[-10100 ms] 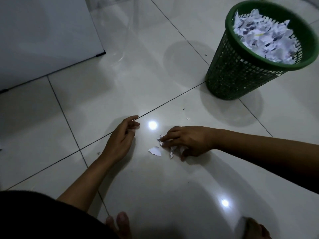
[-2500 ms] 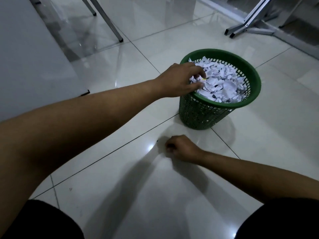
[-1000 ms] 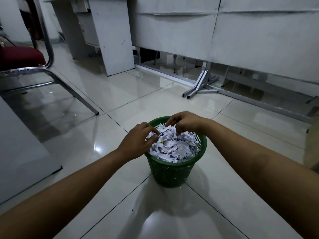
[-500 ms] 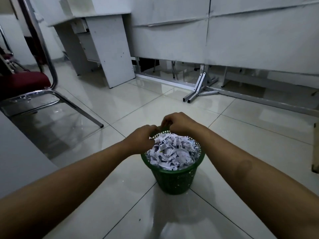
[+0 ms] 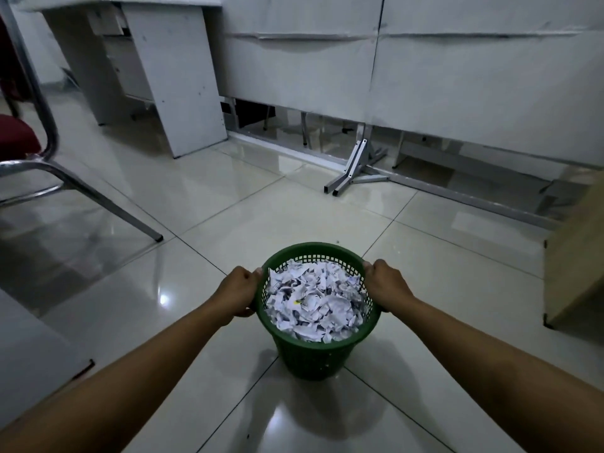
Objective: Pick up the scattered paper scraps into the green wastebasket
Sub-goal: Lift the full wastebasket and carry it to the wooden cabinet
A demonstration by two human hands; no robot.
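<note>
Both arms reach out over the glossy tile floor [image 5: 130,305], and between the hands stands the basket [image 5: 313,358], green mesh, upright. Left hand [image 5: 238,293] on the rim's left side, fingers curled round the edge, thumb up at the top of the rim. Right hand [image 5: 387,284] mirrors it on the right side, fingers wrapped under the rim, thumb tip on the lip. A firm two-handed grip. Whether the base is touching the tiles or just off them, can't tell; there's a dark shadow beneath it. Between the two hands, the scraps [image 5: 313,300] fill the basket, a crumpled white heap nearly up to the rim. Left of the left hand and further off, a chair [image 5: 19,142] with a red seat and chrome legs. Beyond the hands, a metal foot [image 5: 348,173] on the floor, a white desk [image 5: 176,76] far left, and pale panels [image 5: 457,67] across the back.
</note>
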